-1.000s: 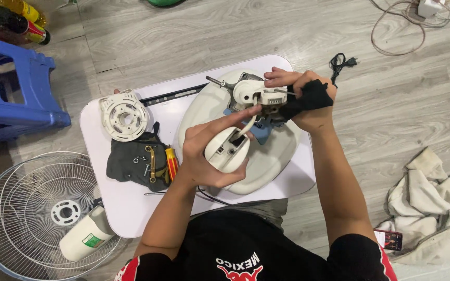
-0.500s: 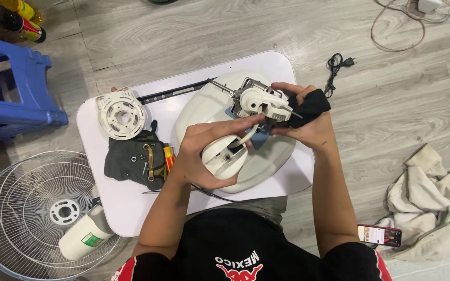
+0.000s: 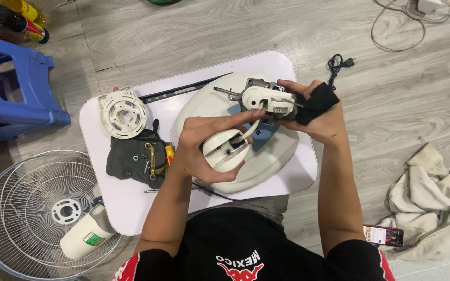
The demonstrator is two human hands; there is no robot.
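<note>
My left hand grips a white rounded plastic housing, its open side turned up. A white wire runs from it to a white and metal fan motor assembly. My right hand holds that motor together with a black cloth. Both are held just above a large white oval fan base with a blue patch, lying on a small white table.
On the table's left lie a white round slotted cover, a dark cloth with screws and a yellow screwdriver, and a black rod. On the floor: wire fan grille, white canister, blue stool, rags and phone.
My view has shifted slightly. My right hand has turned the motor assembly, and my left hand has kept its grip on the white housing close beneath it.
</note>
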